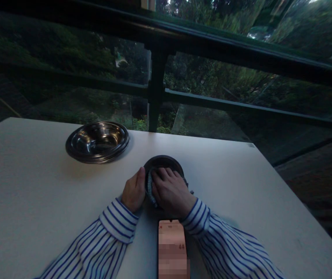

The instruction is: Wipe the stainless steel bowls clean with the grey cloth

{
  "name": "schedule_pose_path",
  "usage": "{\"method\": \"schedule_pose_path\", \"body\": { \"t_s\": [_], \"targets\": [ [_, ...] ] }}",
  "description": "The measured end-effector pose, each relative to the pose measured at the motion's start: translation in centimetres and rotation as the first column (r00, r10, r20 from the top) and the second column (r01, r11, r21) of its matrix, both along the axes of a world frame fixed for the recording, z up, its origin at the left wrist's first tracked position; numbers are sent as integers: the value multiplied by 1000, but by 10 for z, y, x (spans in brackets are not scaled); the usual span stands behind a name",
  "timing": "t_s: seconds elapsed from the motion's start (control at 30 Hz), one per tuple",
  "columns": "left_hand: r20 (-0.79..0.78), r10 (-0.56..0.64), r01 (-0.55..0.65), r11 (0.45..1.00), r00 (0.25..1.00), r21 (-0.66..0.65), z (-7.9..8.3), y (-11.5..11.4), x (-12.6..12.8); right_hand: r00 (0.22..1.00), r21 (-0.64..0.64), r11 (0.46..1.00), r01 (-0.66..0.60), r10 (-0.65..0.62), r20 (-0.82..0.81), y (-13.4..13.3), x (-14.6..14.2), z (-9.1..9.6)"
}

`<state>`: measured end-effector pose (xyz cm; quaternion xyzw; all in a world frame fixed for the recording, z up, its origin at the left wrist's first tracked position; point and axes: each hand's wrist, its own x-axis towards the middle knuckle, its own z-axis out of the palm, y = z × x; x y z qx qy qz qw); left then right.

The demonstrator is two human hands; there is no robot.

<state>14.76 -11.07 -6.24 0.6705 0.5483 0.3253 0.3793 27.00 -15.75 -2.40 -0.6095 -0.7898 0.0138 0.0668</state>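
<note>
In front of me on the white table stands a dark, round bowl (pixel 166 158), partly covered by my hands. My left hand (pixel 133 191) grips its left rim, thumb on top and the other fingers mostly hidden. A grey-blue cloth (pixel 151 190) is bunched inside the bowl. Over it lies my right hand (pixel 173 190), fingers bent and pressing the cloth against the inner surface. Small dark bits of cloth or bowl edge stick out to the right of that hand. Further back on the left sits a stack of shiny metal bowls (pixel 97 141).
A lit phone (pixel 171 248) lies on the white table (pixel 235 186) close to my right forearm. Beyond the table's far edge run dark green metal railings (pixel 157 73) with glass panels. Trees and plants show behind them.
</note>
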Motion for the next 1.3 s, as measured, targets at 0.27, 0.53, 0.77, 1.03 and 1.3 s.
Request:
{"method": "schedule_pose_path", "body": {
  "t_s": [0.27, 0.53, 0.77, 1.03, 1.3],
  "targets": [
    [-34, 17, -17, 1000, 999, 5, -1, -2, 0, 988, -98, 985, -144, 148, 33, -1, 8, 6],
    [12, 42, -42, 999, 999, -1, -2, -1, 0, 966, -190, 953, -236, 251, 61, -5, 15, 10],
    [-48, 11, -11, 1000, 999, 9, 0, -1, 0, 994, -23, 1000, 8, -5, 106, 4, 1, 0],
    [-23, 7, -7, 1000, 1000, 12, 0, -2, 2, 994, -35, 999, 8, -5, 109, 6, 3, 2],
    [-9, 42, -41, 999, 999, 16, -4, -1, 0, 957, -234, 937, -260, 283, 69, -1, 20, 11]
  ]
}}
